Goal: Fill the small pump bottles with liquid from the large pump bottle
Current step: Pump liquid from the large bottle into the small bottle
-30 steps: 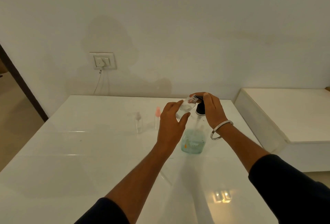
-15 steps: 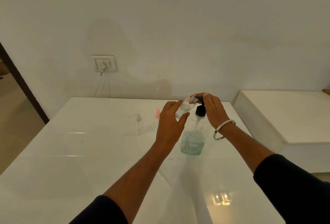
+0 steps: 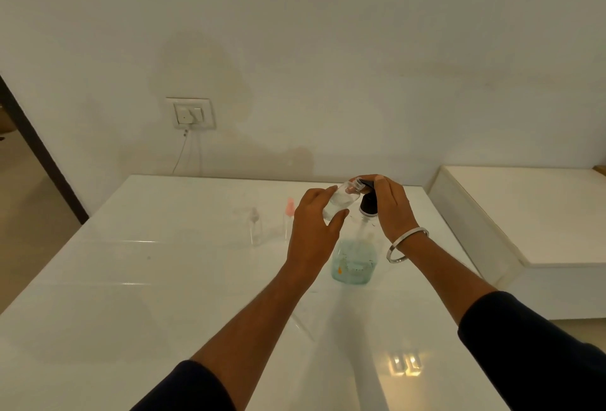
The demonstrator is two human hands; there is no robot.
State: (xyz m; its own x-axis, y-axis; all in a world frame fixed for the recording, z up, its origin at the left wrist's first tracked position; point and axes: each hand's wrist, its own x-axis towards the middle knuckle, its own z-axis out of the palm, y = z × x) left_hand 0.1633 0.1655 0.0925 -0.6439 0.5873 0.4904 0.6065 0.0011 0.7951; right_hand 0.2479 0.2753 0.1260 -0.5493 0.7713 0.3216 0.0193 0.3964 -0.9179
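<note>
The large clear pump bottle (image 3: 354, 260) with pale blue-green liquid in its lower part stands on the white table (image 3: 131, 279). My right hand (image 3: 390, 207) lies over its black pump head (image 3: 369, 204), fingers curled over the top. My left hand (image 3: 314, 233) grips a small clear bottle (image 3: 341, 201), tilted with its open neck at the pump's spout. Farther left stand a small clear bottle (image 3: 255, 225) with a clear pump and a small bottle with a pink cap (image 3: 289, 217).
A wall socket (image 3: 191, 113) with a cable hanging down sits on the wall behind the table. A low white platform (image 3: 524, 214) lies to the right. A dark door frame (image 3: 36, 145) is at the left.
My hands and the bottles keep nearly the same pose; the view has shifted only slightly.
</note>
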